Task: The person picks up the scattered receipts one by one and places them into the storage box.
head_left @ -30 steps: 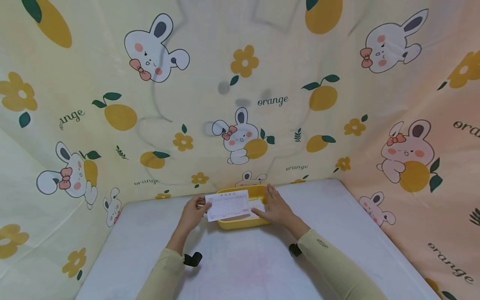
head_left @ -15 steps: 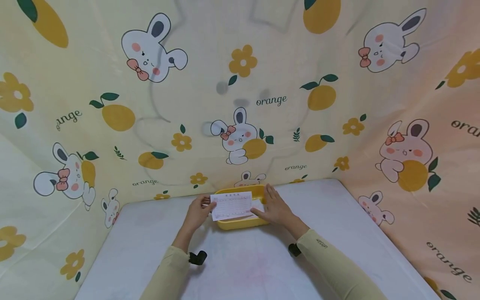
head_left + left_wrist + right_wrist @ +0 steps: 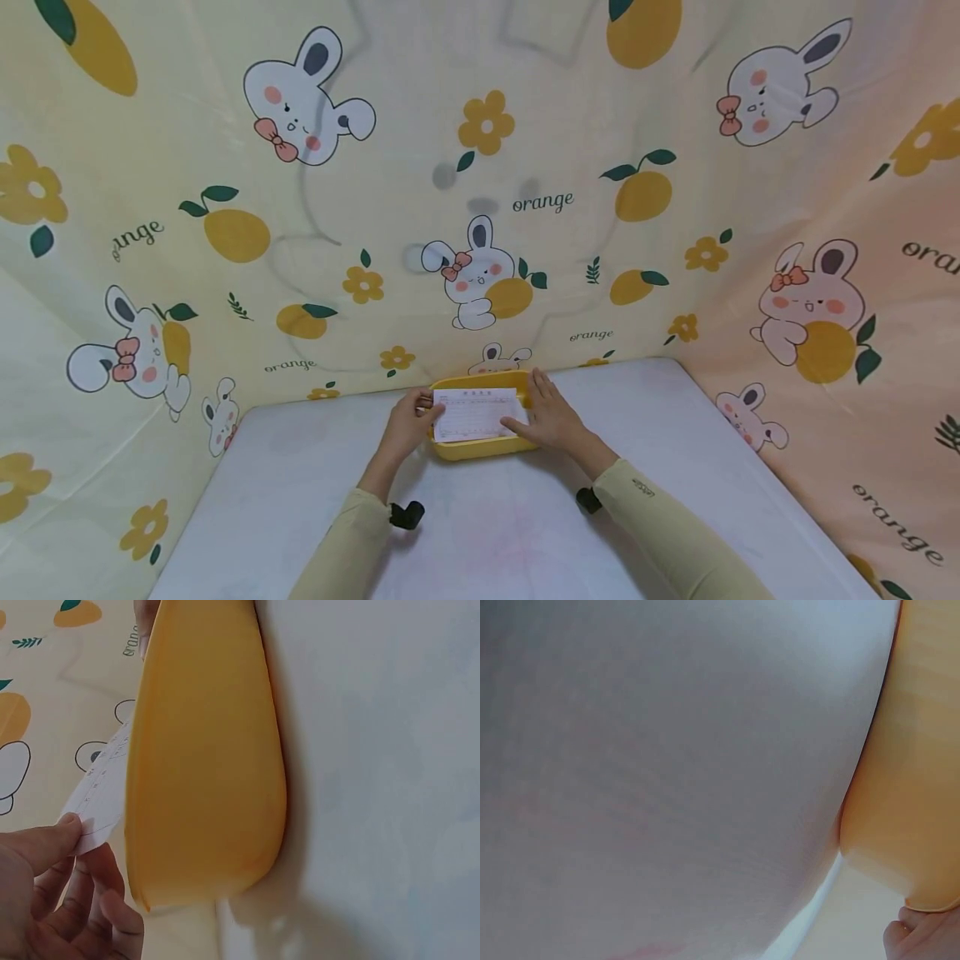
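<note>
A white printed form [image 3: 471, 415] with ruled lines lies over the mouth of a yellow plastic basket [image 3: 483, 451] at the back of the table. My left hand [image 3: 405, 425] pinches its left edge between thumb and fingers. In the left wrist view the form [image 3: 105, 791] slants into the basket [image 3: 206, 750], and the left hand [image 3: 64, 889] stays outside the rim. At the basket's right end my right hand [image 3: 557, 421] rests with straight fingers, its thumb reaching inward near the form. Only part of the right hand [image 3: 926, 934] shows in its wrist view.
The table [image 3: 480, 533] has a pale covering. Behind it and along both sides hangs a cream curtain [image 3: 405, 192] printed with rabbits, oranges and flowers. The basket stands close to the back curtain.
My left hand has moved right with the form, bringing it from the basket's left edge to over its middle. The form now hides the papers inside. The right hand has stayed in place.
</note>
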The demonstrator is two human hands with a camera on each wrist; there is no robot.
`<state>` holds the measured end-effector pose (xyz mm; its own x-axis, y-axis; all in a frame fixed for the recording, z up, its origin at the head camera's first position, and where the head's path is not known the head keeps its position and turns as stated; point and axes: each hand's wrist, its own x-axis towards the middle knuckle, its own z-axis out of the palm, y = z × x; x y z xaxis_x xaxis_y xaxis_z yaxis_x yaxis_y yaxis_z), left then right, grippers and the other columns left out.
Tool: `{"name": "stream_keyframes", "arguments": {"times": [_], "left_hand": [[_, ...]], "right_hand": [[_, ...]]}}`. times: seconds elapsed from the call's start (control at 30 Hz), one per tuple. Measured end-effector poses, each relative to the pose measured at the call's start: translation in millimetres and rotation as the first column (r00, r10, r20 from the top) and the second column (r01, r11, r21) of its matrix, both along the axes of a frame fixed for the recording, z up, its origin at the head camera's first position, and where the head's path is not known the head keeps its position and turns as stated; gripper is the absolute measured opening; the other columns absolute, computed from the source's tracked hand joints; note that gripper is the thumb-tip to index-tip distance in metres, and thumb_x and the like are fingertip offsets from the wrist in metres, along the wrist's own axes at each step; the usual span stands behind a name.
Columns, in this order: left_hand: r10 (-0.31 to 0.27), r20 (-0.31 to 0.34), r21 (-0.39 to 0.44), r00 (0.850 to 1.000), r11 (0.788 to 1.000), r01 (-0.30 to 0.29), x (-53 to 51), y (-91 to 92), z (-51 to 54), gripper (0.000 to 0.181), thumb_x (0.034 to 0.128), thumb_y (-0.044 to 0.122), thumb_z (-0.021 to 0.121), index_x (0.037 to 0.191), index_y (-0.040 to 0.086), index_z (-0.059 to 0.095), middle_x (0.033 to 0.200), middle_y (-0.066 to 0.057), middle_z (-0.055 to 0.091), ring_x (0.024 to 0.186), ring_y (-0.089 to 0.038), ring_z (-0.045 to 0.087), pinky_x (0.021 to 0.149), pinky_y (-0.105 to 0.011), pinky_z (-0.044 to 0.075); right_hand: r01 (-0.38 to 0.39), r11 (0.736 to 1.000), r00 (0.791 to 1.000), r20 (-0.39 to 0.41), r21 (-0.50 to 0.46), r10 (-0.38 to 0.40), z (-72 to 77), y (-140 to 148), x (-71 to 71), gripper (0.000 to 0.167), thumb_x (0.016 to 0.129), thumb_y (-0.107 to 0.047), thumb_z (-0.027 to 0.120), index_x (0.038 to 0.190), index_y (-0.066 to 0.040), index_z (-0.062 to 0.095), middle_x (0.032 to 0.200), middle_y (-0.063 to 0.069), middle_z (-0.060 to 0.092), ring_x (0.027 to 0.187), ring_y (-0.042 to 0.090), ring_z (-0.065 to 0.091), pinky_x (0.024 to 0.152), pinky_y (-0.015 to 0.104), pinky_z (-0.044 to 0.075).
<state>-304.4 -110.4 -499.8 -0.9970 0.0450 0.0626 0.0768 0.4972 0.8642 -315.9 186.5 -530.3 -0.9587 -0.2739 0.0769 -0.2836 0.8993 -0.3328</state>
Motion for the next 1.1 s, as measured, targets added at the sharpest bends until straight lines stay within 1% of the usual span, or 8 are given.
{"name": "stream_keyframes", "arguments": {"times": [0.17,0.27,0.43,0.63,0.73,0.87,0.97,1.1], "left_hand": [[-0.001,0.002,-0.014,1.000,1.000,0.001,-1.3,5.3,-0.5,0.030,0.1055,0.022,0.072,0.129,0.006,0.064,0.121,-0.011,0.069,0.103,-0.025,0.065,0.088,-0.037,0.061],[-0.007,-0.013,-0.039,1.000,0.999,0.006,-1.8,6.6,-2.2,0.027,0.1052,0.022,0.073,0.126,0.006,0.065,0.118,-0.010,0.069,0.102,-0.024,0.064,0.089,-0.038,0.060],[0.000,-0.021,-0.079,1.000,0.997,-0.002,-1.9,6.0,-4.8,0.024,0.1046,0.024,0.074,0.122,0.009,0.065,0.116,-0.008,0.069,0.100,-0.023,0.063,0.088,-0.036,0.058],[0.027,-0.018,-0.093,0.999,0.995,-0.028,-2.1,3.5,-6.4,0.031,0.1031,0.023,0.076,0.129,0.009,0.065,0.118,-0.008,0.066,0.099,-0.022,0.059,0.084,-0.032,0.055],[0.035,-0.047,-0.096,0.998,0.995,-0.040,-1.3,0.5,-7.2,0.036,0.1019,0.022,0.077,0.134,0.008,0.066,0.119,-0.008,0.064,0.099,-0.022,0.058,0.083,-0.032,0.053],[0.019,-0.130,-0.095,0.991,0.995,-0.031,-1.1,-6.3,-10.2,0.040,0.1007,0.018,0.078,0.137,0.004,0.067,0.120,-0.012,0.065,0.096,-0.023,0.060,0.080,-0.034,0.053],[-0.002,-0.186,-0.085,0.983,0.996,-0.014,-0.7,-12.3,-12.3,0.039,0.1009,0.013,0.077,0.137,0.001,0.067,0.121,-0.017,0.066,0.096,-0.025,0.062,0.082,-0.036,0.055],[-0.014,-0.202,-0.079,0.979,0.997,-0.002,4.7,-20.2,-12.6,0.032,0.1032,0.012,0.073,0.133,0.001,0.069,0.120,-0.017,0.068,0.098,-0.027,0.063,0.086,-0.040,0.056]], "right_hand": [[-0.005,1.000,1.000,-0.008,-0.012,0.004,0.6,0.0,-0.4,0.121,0.096,-0.080,0.052,0.168,0.007,0.007,0.178,0.024,0.005,0.166,0.038,0.006,0.135,0.052,0.012],[-0.011,1.000,1.000,-0.006,-0.023,0.011,0.1,-0.5,-1.1,0.122,0.096,-0.080,0.052,0.168,0.008,0.008,0.178,0.025,0.006,0.166,0.039,0.006,0.135,0.053,0.013],[-0.012,1.000,1.000,0.009,-0.001,0.012,0.1,-1.4,-2.1,0.123,0.096,-0.082,0.051,0.168,0.007,0.006,0.179,0.024,0.003,0.166,0.038,0.005,0.135,0.052,0.012],[-0.013,1.000,1.000,0.018,0.018,0.013,0.3,-2.3,-3.0,0.123,0.096,-0.083,0.049,0.168,0.007,0.005,0.179,0.023,0.000,0.166,0.038,0.004,0.135,0.052,0.012],[-0.010,1.000,1.000,0.025,0.029,0.009,-0.4,-2.7,-3.5,0.123,0.096,-0.083,0.047,0.168,0.007,0.004,0.179,0.022,-0.001,0.167,0.037,0.003,0.135,0.051,0.011],[-0.011,0.999,1.000,0.018,0.035,0.010,-1.4,-1.8,-4.2,0.123,0.096,-0.083,0.047,0.169,0.006,0.004,0.179,0.022,-0.001,0.167,0.036,0.003,0.135,0.050,0.010],[-0.019,1.000,1.000,0.008,0.021,0.018,-1.6,0.4,-4.0,0.122,0.097,-0.082,0.048,0.168,0.007,0.005,0.179,0.023,0.001,0.167,0.037,0.004,0.135,0.051,0.011],[-0.020,1.000,1.000,0.015,0.000,0.020,-1.4,2.8,-3.2,0.123,0.096,-0.082,0.050,0.168,0.007,0.005,0.179,0.023,0.002,0.167,0.037,0.004,0.135,0.051,0.012]]}}
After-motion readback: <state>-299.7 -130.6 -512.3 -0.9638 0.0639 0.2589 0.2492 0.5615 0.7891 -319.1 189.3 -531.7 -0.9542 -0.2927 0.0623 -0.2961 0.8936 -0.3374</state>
